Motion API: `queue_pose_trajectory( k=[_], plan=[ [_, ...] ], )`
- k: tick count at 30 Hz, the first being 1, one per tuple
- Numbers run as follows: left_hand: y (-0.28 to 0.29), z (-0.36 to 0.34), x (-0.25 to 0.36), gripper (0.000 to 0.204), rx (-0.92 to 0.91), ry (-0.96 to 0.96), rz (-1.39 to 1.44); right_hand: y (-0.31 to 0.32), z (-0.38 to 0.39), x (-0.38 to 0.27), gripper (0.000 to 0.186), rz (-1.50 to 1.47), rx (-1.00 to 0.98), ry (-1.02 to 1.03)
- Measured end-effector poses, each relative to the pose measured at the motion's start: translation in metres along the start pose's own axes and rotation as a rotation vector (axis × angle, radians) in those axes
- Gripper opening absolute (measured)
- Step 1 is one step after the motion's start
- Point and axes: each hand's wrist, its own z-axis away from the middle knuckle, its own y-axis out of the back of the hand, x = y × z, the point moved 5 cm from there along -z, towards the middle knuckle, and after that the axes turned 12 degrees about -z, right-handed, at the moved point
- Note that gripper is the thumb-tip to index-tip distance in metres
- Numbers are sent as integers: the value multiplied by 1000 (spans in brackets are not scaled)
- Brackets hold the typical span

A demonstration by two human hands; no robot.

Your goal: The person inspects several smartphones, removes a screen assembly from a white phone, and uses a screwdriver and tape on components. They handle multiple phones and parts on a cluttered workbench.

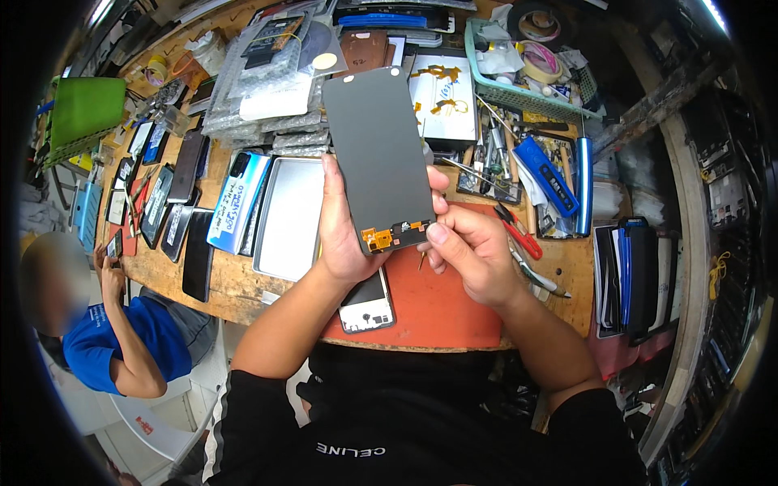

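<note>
A phone screen panel [379, 146], its dark grey back facing me, is tilted up above the bench. My left hand [344, 243] supports it along the left edge, with fingertips showing past the right edge. My right hand [478, 255] pinches the lower right corner between thumb and fingers. An orange and black flex cable [395, 235] lies across the panel's lower end. Just under the panel a small brownish tip pokes out; I cannot tell what it belongs to. Partly covered by my left forearm, a phone body [369, 312] rests on the red mat [442, 312].
Several phones [188, 166] and a white tray [285, 215] lie to the left. Red-handled pliers [519, 233] and a blue tool [545, 174] are at the right. Behind stand bubble-wrapped packs [251, 105] and a green basket [531, 95]. A person in blue [138, 344] sits far left holding a phone.
</note>
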Motion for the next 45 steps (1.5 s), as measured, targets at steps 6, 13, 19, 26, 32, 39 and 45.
queue_pose_trajectory(
  k=[6, 13, 19, 26, 32, 39, 45],
  plan=[
    [3, -1, -6, 106, 36, 63, 56, 1, -1, 1, 32, -14, 2, -35],
    [4, -1, -6, 106, 31, 107, -48, 0, -1, 1, 32, -48, -31, -73],
    [0, 1, -2, 105, -47, 65, -43, 0, 0, 3, 31, -115, -36, -86],
    [4, 2, -4, 99, 34, 35, -112, 0, 2, 2, 35, 20, -3, -104],
    [1, 1, -2, 99, -20, 59, 54, 0, 0, 6, 37, -99, -19, -88],
    [1, 1, -1, 109, 12, 46, 30, 2, 2, 8, 33, -60, -17, -66],
    [4, 2, -5, 100, -22, -8, -57, 0, -1, 5, 30, 42, 12, -6]
  ],
)
